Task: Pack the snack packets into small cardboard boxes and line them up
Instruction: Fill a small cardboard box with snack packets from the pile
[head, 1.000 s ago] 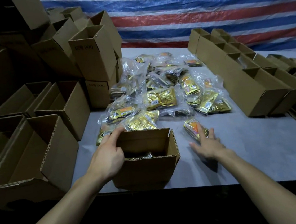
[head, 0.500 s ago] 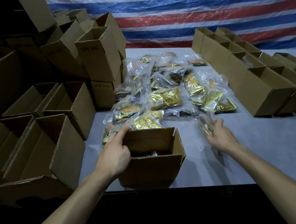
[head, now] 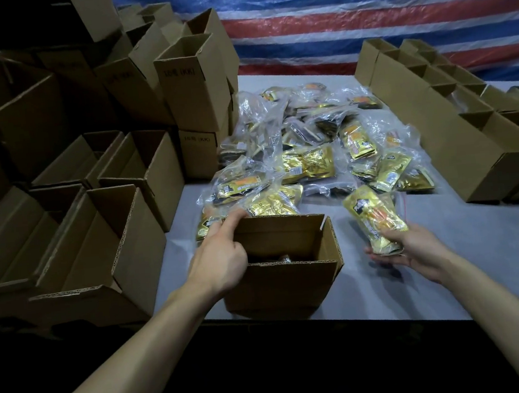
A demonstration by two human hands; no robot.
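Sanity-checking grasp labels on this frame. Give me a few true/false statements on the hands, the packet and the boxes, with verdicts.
1. The right hand holds a gold snack packet. True.
2. The left hand hangs free, touching nothing. False: it grips the left wall of the open box.
3. The held packet is already inside the open box. False: it is outside the box, to its right.
4. A row of boxes stands at the right side of the table. True.
5. The pile of packets lies beyond the open box. True.
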